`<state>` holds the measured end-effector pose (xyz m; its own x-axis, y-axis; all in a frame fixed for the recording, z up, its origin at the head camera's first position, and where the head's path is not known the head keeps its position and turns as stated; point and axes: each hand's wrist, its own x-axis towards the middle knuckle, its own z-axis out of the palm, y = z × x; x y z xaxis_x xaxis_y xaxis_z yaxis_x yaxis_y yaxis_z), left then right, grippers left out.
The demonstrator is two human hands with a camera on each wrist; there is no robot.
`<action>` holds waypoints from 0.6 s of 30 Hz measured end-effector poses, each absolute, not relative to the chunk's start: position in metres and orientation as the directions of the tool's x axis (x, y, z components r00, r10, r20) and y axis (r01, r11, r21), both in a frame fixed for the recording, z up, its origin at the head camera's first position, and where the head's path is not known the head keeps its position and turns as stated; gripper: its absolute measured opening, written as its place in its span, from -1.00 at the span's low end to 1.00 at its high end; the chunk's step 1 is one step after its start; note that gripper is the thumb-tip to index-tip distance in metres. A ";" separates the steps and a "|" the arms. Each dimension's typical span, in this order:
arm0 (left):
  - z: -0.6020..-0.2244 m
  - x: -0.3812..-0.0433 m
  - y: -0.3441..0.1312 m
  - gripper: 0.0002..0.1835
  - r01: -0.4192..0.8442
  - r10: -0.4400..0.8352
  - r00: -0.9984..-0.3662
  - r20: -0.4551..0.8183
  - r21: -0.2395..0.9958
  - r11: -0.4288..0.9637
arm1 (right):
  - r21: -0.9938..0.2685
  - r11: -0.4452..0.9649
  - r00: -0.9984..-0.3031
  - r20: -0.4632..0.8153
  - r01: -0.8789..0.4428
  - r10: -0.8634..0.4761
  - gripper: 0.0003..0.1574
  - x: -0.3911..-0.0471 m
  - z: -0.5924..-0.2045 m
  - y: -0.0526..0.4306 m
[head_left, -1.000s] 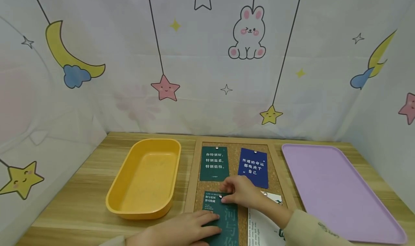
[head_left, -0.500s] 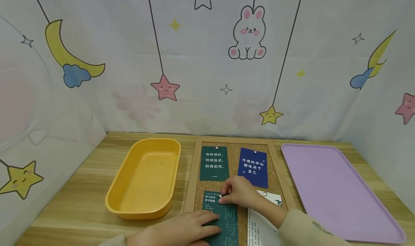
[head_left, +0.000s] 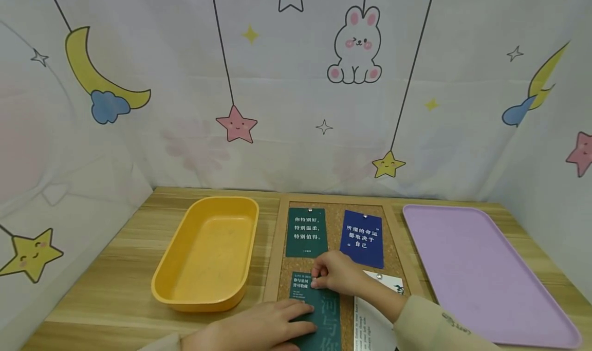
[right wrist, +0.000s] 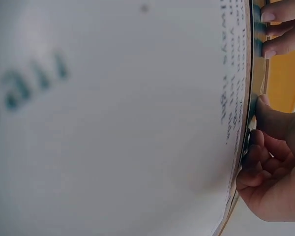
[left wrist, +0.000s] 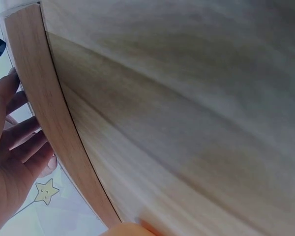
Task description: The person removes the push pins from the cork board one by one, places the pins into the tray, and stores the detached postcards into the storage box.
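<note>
A tall dark green card (head_left: 329, 315) with pale print lies on the lower left of a framed cork board (head_left: 274, 269). My left hand (head_left: 259, 328) rests on it with fingers extended. At the card's top edge, my right hand (head_left: 339, 274) pinches a small silver thumbtack between thumb and index finger; the fingertips mostly hide it. Below the right forearm is a white card (head_left: 370, 320) with green print, a tack at its top. In the right wrist view this white card (right wrist: 113, 123) fills most of the picture, with the right hand (right wrist: 280, 187) beyond its edge.
Tacked to the upper half of the board are a green card (head_left: 306, 243) and a blue card (head_left: 363, 248). A yellow tray (head_left: 208, 258) stands to the left, a flat purple tray (head_left: 485, 279) to the right, both on the wooden table (head_left: 129, 253).
The right thumb and index finger have shifted slightly left over the silver tack, which showed beside them earlier. The left hand keeps its place on the green card.
</note>
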<state>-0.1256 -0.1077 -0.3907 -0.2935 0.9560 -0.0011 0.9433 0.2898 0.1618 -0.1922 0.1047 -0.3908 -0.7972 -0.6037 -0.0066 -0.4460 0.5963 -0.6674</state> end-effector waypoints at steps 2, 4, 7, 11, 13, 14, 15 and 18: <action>-0.391 -0.126 -0.108 -0.58 0.944 0.956 -0.294 -0.002 0.159 0.290 | -0.669 0.588 -0.785 -0.011 -0.454 -0.619 -0.82 -0.193 -0.390 0.104; -0.391 -0.126 -0.108 -0.58 0.944 0.956 -0.294 -0.002 0.159 0.291 | -0.669 0.584 -0.773 -0.020 -0.461 -0.634 -0.83 -0.193 -0.390 0.104; -0.391 -0.126 -0.108 -0.58 0.946 0.957 -0.292 0.003 0.150 0.288 | -0.667 0.579 -0.753 -0.041 -0.468 -0.657 -0.85 -0.194 -0.390 0.104; -0.391 -0.126 -0.108 -0.58 0.951 0.958 -0.285 0.015 0.132 0.281 | -0.660 0.579 -0.728 -0.069 -0.479 -0.682 -0.88 -0.196 -0.389 0.102; -0.391 -0.125 -0.108 -0.58 0.952 0.959 -0.284 0.018 0.128 0.280 | -0.659 0.578 -0.721 -0.077 -0.482 -0.689 -0.89 -0.196 -0.389 0.102; -0.392 -0.125 -0.108 -0.58 0.951 0.959 -0.284 0.017 0.128 0.280 | -0.660 0.575 -0.718 -0.078 -0.483 -0.692 -0.89 -0.196 -0.389 0.102; -0.392 -0.125 -0.108 -0.58 0.951 0.959 -0.284 0.016 0.129 0.279 | -0.662 0.572 -0.715 -0.077 -0.484 -0.695 -0.88 -0.196 -0.389 0.102; -0.392 -0.125 -0.108 -0.58 0.948 0.958 -0.287 0.006 0.142 0.284 | -0.664 0.560 -0.705 -0.069 -0.495 -0.706 -0.87 -0.196 -0.389 0.103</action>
<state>-0.1253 -0.1084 -0.3920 -0.2872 0.9578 0.0059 0.9485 0.2835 0.1415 -0.1959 0.1027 -0.3895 -0.7053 -0.7055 -0.0690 -0.4953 0.5601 -0.6641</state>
